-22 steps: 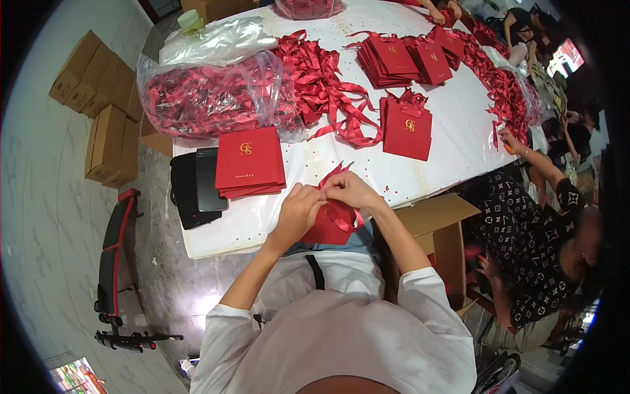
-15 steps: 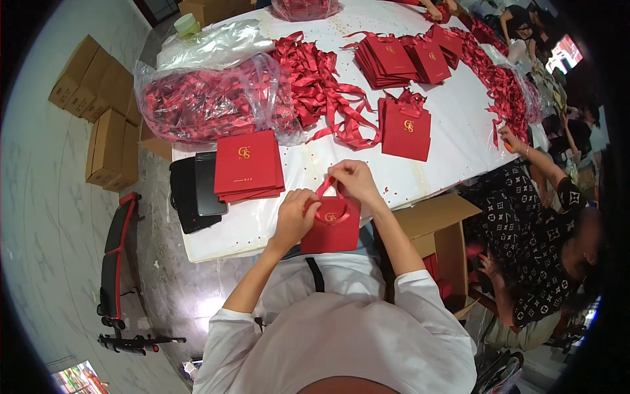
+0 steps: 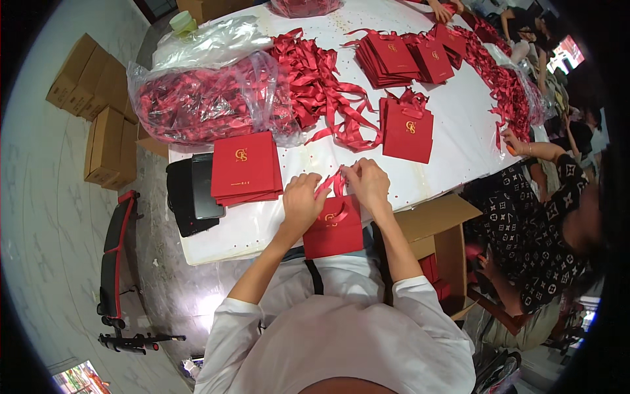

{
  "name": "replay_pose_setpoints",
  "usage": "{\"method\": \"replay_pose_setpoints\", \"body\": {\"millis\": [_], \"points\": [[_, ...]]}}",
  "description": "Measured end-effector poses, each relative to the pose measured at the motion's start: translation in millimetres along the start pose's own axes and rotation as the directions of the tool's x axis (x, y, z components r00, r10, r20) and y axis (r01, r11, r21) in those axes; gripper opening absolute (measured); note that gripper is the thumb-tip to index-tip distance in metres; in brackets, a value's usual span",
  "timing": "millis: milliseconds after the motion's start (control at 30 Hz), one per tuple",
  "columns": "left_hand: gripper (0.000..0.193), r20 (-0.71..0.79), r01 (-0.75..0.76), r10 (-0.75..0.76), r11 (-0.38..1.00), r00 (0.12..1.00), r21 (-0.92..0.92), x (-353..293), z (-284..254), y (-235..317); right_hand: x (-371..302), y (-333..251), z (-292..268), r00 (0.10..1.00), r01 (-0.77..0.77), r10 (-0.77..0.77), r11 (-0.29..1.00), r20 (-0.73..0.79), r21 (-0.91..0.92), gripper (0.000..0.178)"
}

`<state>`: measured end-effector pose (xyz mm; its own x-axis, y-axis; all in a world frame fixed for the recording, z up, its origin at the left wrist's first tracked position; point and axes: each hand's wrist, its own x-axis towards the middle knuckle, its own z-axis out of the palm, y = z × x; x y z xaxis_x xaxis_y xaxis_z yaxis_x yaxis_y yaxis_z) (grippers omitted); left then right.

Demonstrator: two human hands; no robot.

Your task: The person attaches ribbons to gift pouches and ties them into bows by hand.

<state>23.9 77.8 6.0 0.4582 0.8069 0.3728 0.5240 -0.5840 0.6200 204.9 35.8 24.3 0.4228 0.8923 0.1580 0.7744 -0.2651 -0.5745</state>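
A red paper gift bag [image 3: 333,238] with a gold emblem rests at the table's near edge, close against my body. Its red ribbon [image 3: 338,185] rises from the top of the bag in loops. My left hand [image 3: 302,202] is closed on the ribbon by the bag's upper left, thumb toward the bag. On the other side my right hand [image 3: 369,186] pinches the ribbon above the bag's upper right corner. The fingertips partly hide how the ribbon runs.
A stack of flat red bags [image 3: 246,171] lies left, beside a black device [image 3: 205,187]. Behind are a plastic sack of ribbons [image 3: 203,98] and loose ribbons [image 3: 315,72]. Finished-looking bags [image 3: 407,134] lie right. An open carton [image 3: 449,246] stands between me and a co-worker [image 3: 518,230].
My right hand has moved right and slightly down, my left hand slightly up and right. The ribbon's rounded loop above the bag now shows as separate strands between my hands.
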Motion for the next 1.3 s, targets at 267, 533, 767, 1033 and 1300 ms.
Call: {"method": "replay_pose_setpoints", "body": {"millis": [267, 533, 767, 1033, 1300], "points": [[0.019, 0.071, 0.258, -0.248, 0.945, 0.966, -0.201, -7.5, 12.9, -11.6, 3.0, 0.4, 13.9, 0.999, 0.026, -0.029, 0.997, 0.035, 0.077, 0.033], [0.009, 0.067, 0.398, -0.432, 0.747, 0.9, -0.533, -11.4, 14.0, -10.4, -0.4, 7.8, 17.6, 0.997, -0.071, 0.064, 0.966, 0.038, 0.25, 0.026], [0.005, 0.028, 0.329, -0.426, 0.652, 0.904, -0.683, -15.3, 16.3, -4.2, -8.5, 13.9, 4.0, 0.977, -0.21, 0.183, 0.905, 0.107, 0.369, 0.026], [0.008, 0.006, 0.318, -0.403, 0.712, 0.915, -0.625, -18.1, 13.2, -2.3, -4.2, 7.2, -3.5, 0.998, -0.068, 0.068, 0.997, -0.005, 0.044, 0.031], [0.008, 0.012, 0.306, -0.38, 0.724, 0.925, -0.618, -16.4, 14.3, -3.5, 0.3, 4.3, 11.1, 0.998, -0.016, 0.008, 0.992, 0.059, 0.123, 0.027]]}}
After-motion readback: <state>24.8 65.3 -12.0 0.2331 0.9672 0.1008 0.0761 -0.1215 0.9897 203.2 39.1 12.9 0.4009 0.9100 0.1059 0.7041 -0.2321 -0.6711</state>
